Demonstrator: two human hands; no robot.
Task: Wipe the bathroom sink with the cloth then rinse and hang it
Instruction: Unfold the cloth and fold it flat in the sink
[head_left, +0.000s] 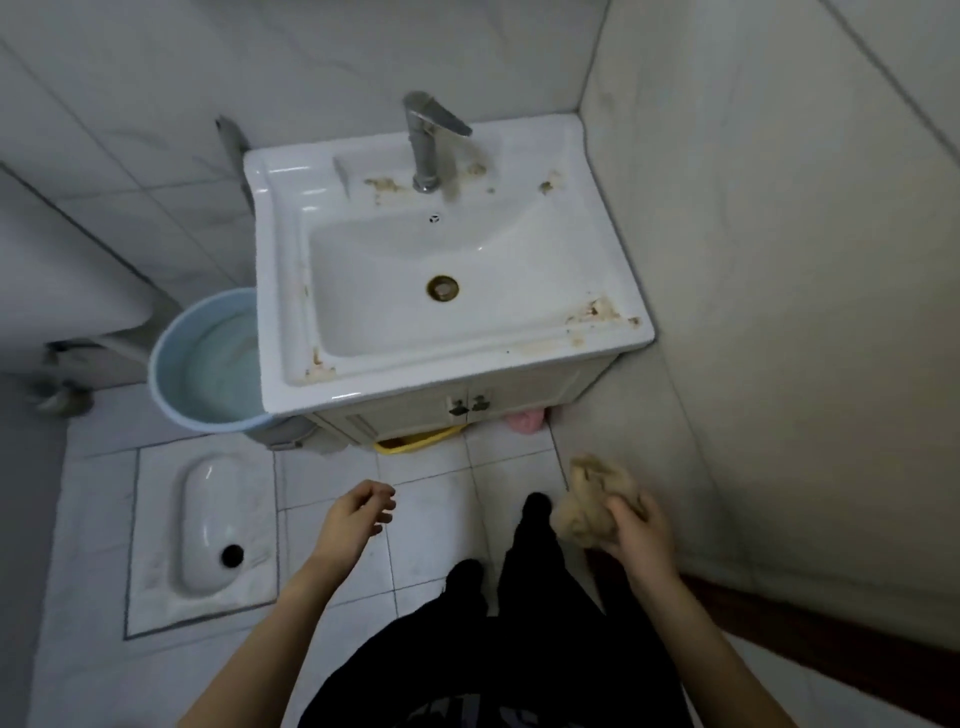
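A white bathroom sink (519, 358) stands in the corner ahead, with brown stains on its rim and back ledge. A chrome tap (428, 140) rises at the back, and a brass drain (442, 288) sits in the basin. My right hand (636, 532) is low at the right, well short of the sink, shut on a crumpled beige cloth (587, 499). My left hand (358, 512) hovers over the floor in front of the cabinet, fingers loosely apart, holding nothing.
A light blue bucket (171, 374) of water stands against the sink's left side. A squat toilet (208, 525) is set in the floor at the left. A yellow basin (415, 441) and something pink (527, 418) lie under the cabinet. Tiled walls close in at back and right.
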